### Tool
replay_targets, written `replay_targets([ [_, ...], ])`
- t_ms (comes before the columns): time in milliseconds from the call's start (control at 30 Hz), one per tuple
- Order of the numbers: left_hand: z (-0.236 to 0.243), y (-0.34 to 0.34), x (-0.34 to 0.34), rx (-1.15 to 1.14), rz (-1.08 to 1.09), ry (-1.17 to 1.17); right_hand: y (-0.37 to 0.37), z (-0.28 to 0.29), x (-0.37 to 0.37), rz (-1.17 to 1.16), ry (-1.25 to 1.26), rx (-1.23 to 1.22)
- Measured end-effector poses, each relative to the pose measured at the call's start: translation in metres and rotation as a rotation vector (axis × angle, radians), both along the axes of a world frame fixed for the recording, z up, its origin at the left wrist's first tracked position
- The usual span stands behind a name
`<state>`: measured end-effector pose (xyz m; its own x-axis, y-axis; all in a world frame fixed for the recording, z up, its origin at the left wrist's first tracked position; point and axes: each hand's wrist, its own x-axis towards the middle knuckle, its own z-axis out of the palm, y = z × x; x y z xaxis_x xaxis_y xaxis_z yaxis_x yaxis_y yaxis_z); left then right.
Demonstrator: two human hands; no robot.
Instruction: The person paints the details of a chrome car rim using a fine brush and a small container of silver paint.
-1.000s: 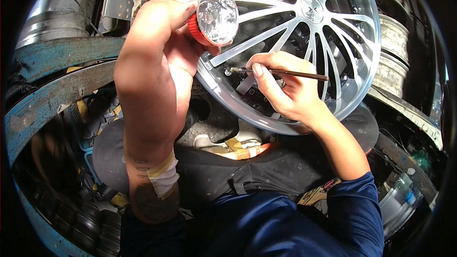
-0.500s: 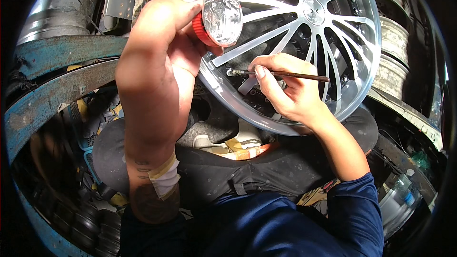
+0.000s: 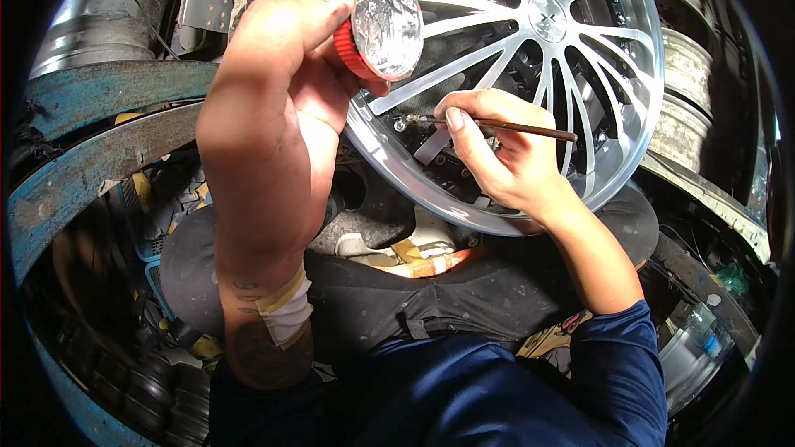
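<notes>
Between the fingers and thumb of my left hand (image 3: 277, 91) is a red ridged cap (image 3: 387, 29), tilted so its inside, coated with shiny silver paint, shows. My right hand (image 3: 505, 149) pinches a thin paintbrush (image 3: 530, 129) with a dark brown handle. The brush's silvery tip is beside a small round bolt head (image 3: 401, 125) near the rim's inner edge; whether they touch is hard to tell. Both hands are over a large multi-spoke car wheel (image 3: 464, 217), silver with black gaps, lying across my lap.
Stacked bare wheels (image 3: 681, 74) stand at the right, and a large metal barrel (image 3: 112, 12) at the far left. A rusty blue curved metal band (image 3: 99, 161) runs along my left side. A clear plastic bottle (image 3: 702, 331) lies at the lower right.
The brush and my right fingers have shifted slightly to the right, showing more of the bolt head. My left hand has turned the cap a little.
</notes>
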<state>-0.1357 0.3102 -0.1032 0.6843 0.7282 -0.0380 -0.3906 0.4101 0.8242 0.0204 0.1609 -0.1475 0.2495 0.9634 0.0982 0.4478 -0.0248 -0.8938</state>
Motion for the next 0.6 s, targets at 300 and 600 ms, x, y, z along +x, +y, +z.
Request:
replay_targets([
  [300,0.0057,0.0016,0.0013,-0.098,0.057,0.135,0.0012,0.0008,0.0010,0.029,-0.032,0.008],
  [600,-0.0004,0.0035,-0.0021,-0.075,-0.004,0.097,0.0001,-0.0005,0.0016,0.016,-0.055,0.011],
])
